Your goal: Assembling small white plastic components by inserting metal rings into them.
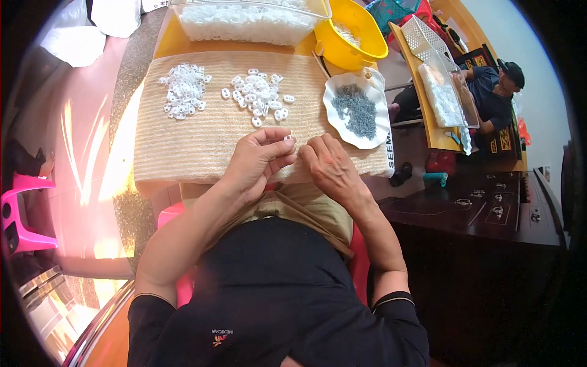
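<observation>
While the left hand [257, 158] pinched a white plastic piece [289, 138], the right hand's [333, 162] grip unclear, loose two-holed white ovals [259, 96] at eleven o'clock seemingly remained, finished ones indistinguishable.

In front of you, the white pieces [184, 92] look like smooth plastic, the cloth [202, 147] matt and ribbed, the dish [374, 140] glossy, the yellow basin [331, 48] and clear tub [184, 25] smooth plastic.
</observation>
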`<move>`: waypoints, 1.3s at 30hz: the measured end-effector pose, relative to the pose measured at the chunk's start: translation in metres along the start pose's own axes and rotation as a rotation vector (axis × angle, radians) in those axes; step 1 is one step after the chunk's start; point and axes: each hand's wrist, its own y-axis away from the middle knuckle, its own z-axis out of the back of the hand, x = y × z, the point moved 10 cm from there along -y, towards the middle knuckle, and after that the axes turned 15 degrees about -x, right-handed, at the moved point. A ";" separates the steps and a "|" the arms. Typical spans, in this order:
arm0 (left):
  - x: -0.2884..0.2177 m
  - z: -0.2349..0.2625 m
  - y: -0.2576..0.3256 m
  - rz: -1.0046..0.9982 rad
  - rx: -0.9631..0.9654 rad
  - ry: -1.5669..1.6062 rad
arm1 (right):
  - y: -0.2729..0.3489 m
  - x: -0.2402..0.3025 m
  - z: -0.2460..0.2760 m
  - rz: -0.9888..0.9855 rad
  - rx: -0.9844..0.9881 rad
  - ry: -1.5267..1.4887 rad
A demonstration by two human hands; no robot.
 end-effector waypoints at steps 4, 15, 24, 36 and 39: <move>0.000 0.000 0.000 -0.002 0.004 0.007 | 0.000 -0.008 0.003 -0.064 -0.061 -0.077; 0.003 -0.003 0.002 -0.004 0.037 -0.037 | 0.017 -0.054 -0.014 -0.837 -0.357 -1.053; 0.005 -0.005 0.003 0.004 0.047 -0.039 | 0.022 -0.048 -0.033 -0.942 -0.398 -1.346; 0.007 -0.004 0.003 0.004 0.040 -0.038 | 0.026 -0.047 -0.039 -1.000 -0.461 -1.452; 0.007 -0.004 0.003 0.007 0.038 -0.041 | 0.027 -0.047 -0.041 -1.010 -0.460 -1.465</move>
